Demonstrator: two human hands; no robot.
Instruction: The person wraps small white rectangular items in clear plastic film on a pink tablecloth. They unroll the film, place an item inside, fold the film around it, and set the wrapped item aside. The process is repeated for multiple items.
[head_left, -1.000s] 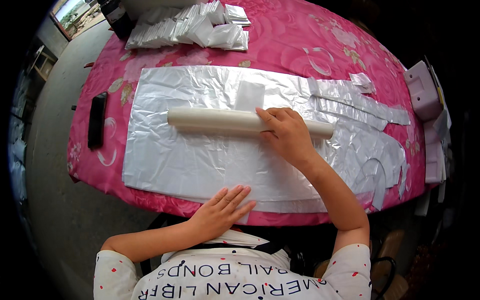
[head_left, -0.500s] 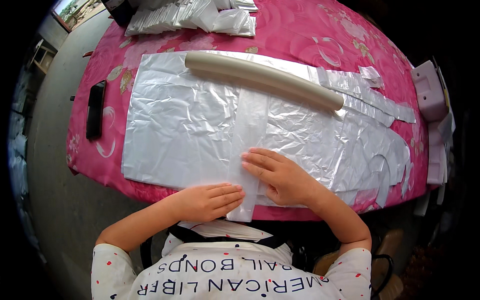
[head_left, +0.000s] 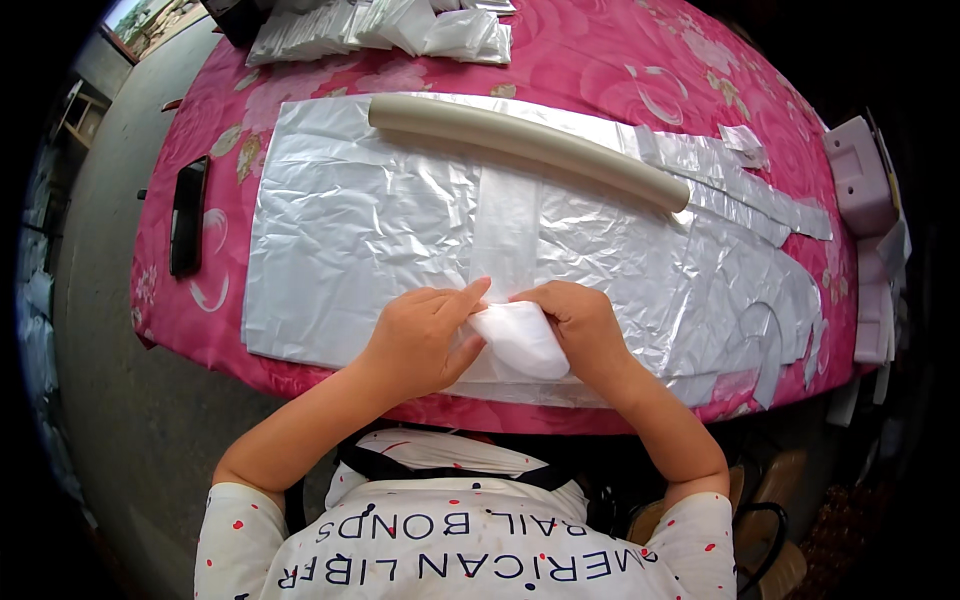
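A long, narrow folded plastic bag (head_left: 506,225) lies across the stack of flat white plastic bags (head_left: 340,230). Its near end is lifted and doubled back, making a white rounded flap between my hands. My left hand (head_left: 425,335) pinches the left edge of that fold between thumb and fingers. On the other edge, my right hand (head_left: 583,325) grips with its fingers curled in; part of its grip is hidden behind the hand. A long beige tube (head_left: 530,148) rests on the stack beyond both hands.
A pink flowered tablecloth (head_left: 600,65) covers the table. Folded plastic bags (head_left: 380,30) are piled at the far left. A black phone (head_left: 189,217) lies at the left. Plastic strips (head_left: 740,185) trail off to the right, near a pale pink plastic container (head_left: 860,178).
Both hands have gone from lying flat on the narrow bag to gripping it. Its near end has come up off the table edge and is folded over, away from my body.
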